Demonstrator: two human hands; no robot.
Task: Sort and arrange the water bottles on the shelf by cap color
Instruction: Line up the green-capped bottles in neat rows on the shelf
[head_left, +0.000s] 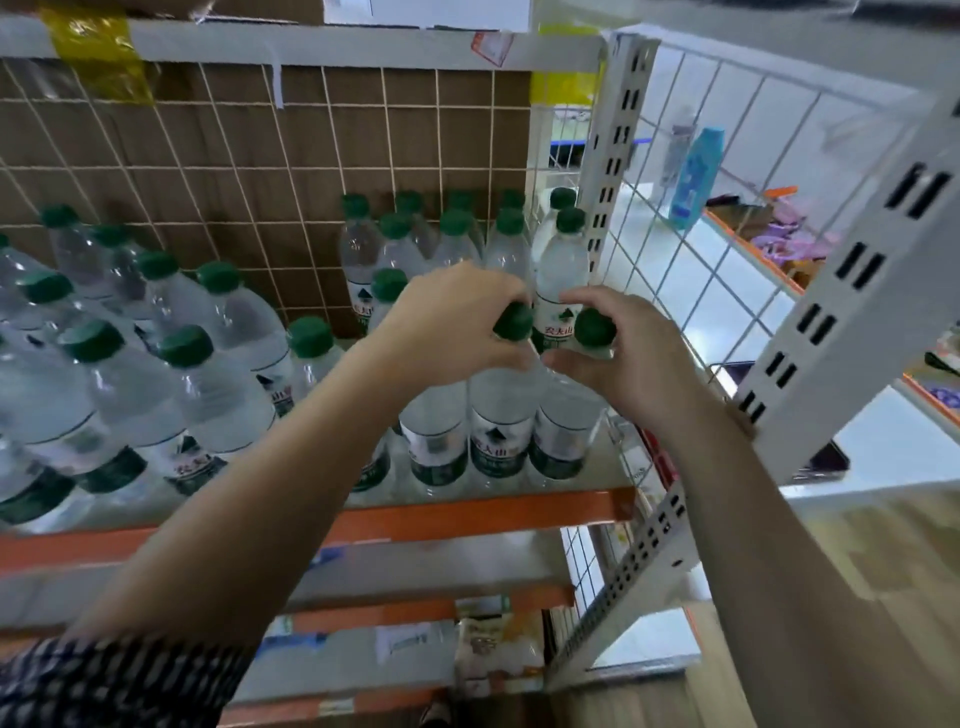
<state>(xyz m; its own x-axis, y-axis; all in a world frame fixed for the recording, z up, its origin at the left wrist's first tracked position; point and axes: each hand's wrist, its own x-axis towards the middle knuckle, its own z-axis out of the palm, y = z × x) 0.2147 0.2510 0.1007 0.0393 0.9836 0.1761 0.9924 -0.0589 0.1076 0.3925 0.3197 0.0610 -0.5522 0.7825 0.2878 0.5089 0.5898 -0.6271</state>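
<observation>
From my end, both hands are on the front row at the right end of the shelf (467, 514). The left hand (457, 322) has its fingers (483, 288) curled over the neck of the left bottle (501, 415), with the green cap poking out toward me under the knuckles. The right hand (631, 353) pinches the neck of the right bottle (563, 431) between thumb and curled fingers, just below its green cap. Both bottles stand upright on the shelf board, long axes vertical, side by side; I cannot tell whether their shoulders touch. Each sits straight under its own hand, so I judge any lift has to go up along the neck before moving sideways. Behind them stand the back rows (457, 228), also green-capped, so there is little room to push deeper. The wire side panel (675, 249) is near the right bottle, which leaves leftward as the free direction. There, a bare strip of board separates this cluster from the left group (130, 374), and the left hand is the nearer one to it. Every cap I can make out is green.
</observation>
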